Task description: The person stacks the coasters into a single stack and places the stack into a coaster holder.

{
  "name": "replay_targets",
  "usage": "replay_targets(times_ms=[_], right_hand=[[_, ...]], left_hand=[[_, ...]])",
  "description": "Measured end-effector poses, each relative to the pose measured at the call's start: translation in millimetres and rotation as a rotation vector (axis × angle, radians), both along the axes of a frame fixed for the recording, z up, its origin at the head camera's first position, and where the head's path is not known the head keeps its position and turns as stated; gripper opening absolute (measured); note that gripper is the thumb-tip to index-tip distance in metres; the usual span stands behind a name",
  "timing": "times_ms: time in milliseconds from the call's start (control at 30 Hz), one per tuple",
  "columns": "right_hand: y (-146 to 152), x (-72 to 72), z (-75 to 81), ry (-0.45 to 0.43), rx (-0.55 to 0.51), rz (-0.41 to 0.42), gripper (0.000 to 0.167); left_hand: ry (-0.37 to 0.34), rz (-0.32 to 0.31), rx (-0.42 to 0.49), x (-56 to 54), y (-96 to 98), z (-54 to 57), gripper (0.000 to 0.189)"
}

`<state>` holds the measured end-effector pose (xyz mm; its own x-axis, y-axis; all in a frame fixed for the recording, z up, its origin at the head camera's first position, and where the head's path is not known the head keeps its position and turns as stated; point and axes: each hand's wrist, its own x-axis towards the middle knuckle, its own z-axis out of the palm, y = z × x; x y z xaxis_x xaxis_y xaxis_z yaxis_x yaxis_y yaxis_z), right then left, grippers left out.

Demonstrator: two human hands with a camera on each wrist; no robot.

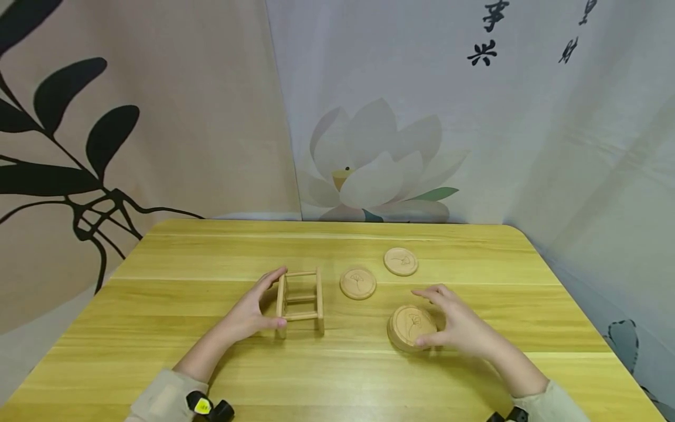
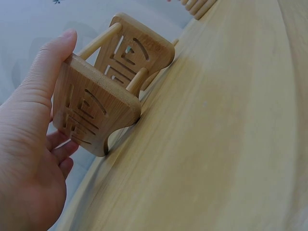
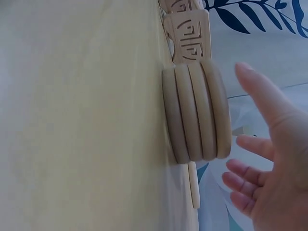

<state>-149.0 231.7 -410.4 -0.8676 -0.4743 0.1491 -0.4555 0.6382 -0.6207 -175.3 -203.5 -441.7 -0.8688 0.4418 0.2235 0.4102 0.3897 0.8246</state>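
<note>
My left hand [image 1: 246,313] holds a small wooden coaster rack [image 1: 319,305] by its left side panel, thumb at the near end and fingers at the far end. In the left wrist view the rack [image 2: 91,103] shows two panels with cut-out patterns, joined by round rods. My right hand [image 1: 460,323] reaches over the right side of a stack of round wooden coasters [image 1: 411,327], its thumb overlapping the top one in the head view. The right wrist view shows its fingers [image 3: 262,96] spread beside the stack [image 3: 197,113], with a gap between.
Two loose coasters lie flat on the wooden table [image 1: 337,381]: one [image 1: 358,283] right of the rack, another [image 1: 401,261] farther back. Both carry an engraved leaf design. A printed curtain [image 1: 211,117] hangs behind the table's far edge.
</note>
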Motion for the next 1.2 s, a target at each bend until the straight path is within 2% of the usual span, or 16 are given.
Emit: replay_targets(times_ms=[167,500,867,1067,1200], right_hand=[[2.4,-8.8,3.3,0.038,-0.038,-0.025,0.084],[9.4,-37.1,6.2,0.069,-0.065,-0.07,0.078],[21.0,-73.3,-3.9,0.048,-0.048,-0.065,0.073],[21.6,-90.7,-6.8,-0.005,-0.045,-0.066,0.074],[21.3,-101.6,-7.7,-0.001,-0.031,-0.052,0.076]], left_hand=[[0.006,0.0,-0.001,0.0,-0.3,0.2,0.102],[-0.003,0.003,-0.003,-0.1,-0.4,-0.2,0.102],[0.0,0.001,0.001,-0.9,-1.0,-1.6,0.103],[0.001,0.003,0.002,-1.0,-0.2,-0.7,0.103],[0.0,0.002,0.002,-1.0,-0.2,-0.8,0.103]])
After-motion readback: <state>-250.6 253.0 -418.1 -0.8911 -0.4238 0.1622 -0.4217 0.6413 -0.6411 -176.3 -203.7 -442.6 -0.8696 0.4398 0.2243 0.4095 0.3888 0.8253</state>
